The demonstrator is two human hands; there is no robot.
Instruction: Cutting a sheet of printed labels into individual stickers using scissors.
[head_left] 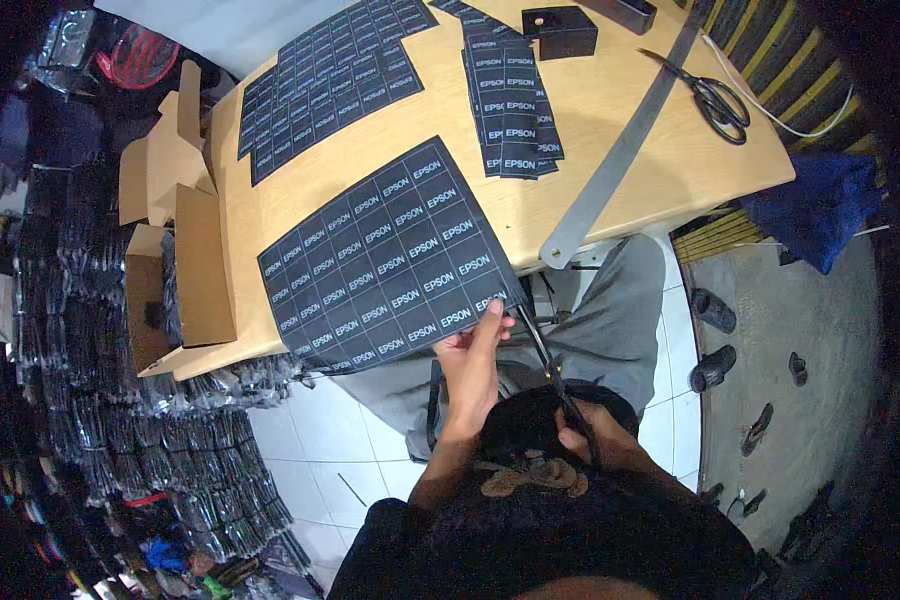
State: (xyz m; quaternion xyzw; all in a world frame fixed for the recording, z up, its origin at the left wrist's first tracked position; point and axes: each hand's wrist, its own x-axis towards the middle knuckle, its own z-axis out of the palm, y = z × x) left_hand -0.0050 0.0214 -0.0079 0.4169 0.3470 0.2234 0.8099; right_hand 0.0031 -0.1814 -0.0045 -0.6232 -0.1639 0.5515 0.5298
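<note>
The left hand [473,355] pinches a black printed sheet [380,255]; the right hand [602,437] grips scissors [554,370]. Trimming seems underway; next needs steady alignment.

Box [206,275] left of front sheet [382,250], ruler [627,138] right.

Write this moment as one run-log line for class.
left hand: holding black printed sheet | right hand: holding scissors at sheet's lower-right corner | table: black strips, metal ruler, other scissors
</note>
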